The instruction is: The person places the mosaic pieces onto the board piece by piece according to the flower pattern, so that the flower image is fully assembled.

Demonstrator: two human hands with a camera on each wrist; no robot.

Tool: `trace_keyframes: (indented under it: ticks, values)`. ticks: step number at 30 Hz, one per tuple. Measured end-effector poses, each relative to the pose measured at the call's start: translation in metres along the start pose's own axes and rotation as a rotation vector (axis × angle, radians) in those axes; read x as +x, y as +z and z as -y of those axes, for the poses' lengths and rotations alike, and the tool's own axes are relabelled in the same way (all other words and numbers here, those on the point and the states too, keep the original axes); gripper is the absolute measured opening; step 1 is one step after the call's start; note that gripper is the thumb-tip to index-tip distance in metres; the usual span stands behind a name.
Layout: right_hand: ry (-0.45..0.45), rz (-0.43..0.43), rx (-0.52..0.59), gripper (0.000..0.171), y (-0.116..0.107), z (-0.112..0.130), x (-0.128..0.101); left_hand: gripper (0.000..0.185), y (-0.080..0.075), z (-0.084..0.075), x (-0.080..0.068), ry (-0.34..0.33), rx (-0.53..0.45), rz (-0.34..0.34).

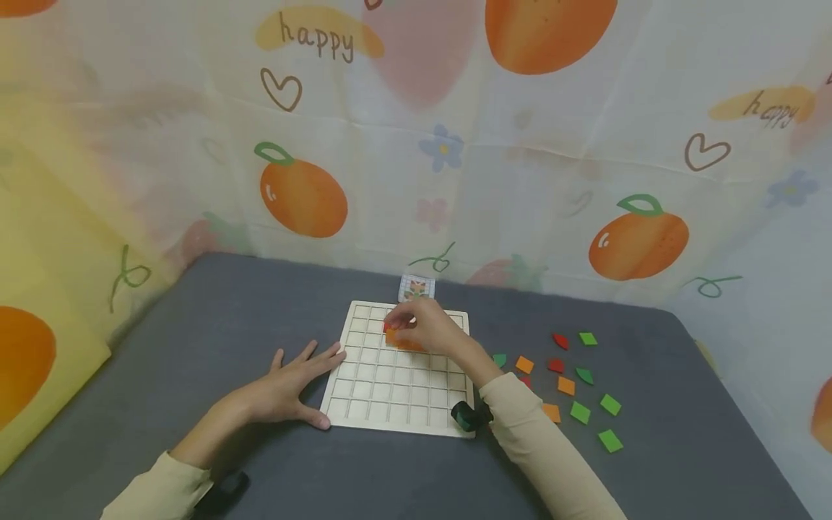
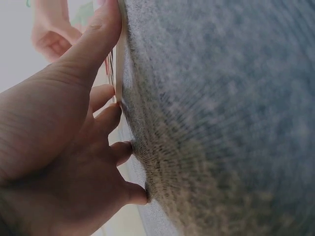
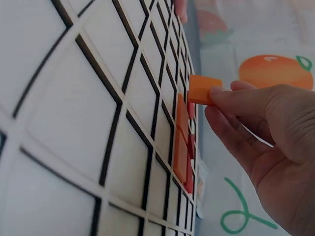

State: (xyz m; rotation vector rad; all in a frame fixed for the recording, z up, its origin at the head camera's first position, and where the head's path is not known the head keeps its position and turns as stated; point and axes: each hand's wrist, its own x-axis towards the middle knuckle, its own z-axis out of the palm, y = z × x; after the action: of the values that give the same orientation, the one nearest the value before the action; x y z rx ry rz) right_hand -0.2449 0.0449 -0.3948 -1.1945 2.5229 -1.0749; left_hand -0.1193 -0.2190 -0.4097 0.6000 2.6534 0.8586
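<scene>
My right hand is over the upper part of a white grid board. Between its thumb and fingers it pinches an orange square tile, which is tilted off the board's surface. Beside that tile, orange tiles sit in the grid, with red pieces in the row behind them; the hand partly hides these in the head view. The left hand lies along the board's left edge, fingers spread, its thumb and fingertips touching the rim and the cloth.
Loose green tiles, orange tiles and red pieces lie scattered right of the board, some hidden behind the right forearm. A small patterned card is behind the board. Grey cloth covers the table; a fruit-print curtain hangs behind.
</scene>
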Motion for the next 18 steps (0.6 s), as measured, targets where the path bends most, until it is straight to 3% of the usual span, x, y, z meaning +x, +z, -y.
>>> trace_keyframes:
  ticks: [18]
  values:
    - [0.021, 0.034, -0.041, 0.025, 0.0116, -0.0035, 0.0037, 0.107, 0.0015, 0.0030, 0.0001, -0.009, 0.014, -0.013]
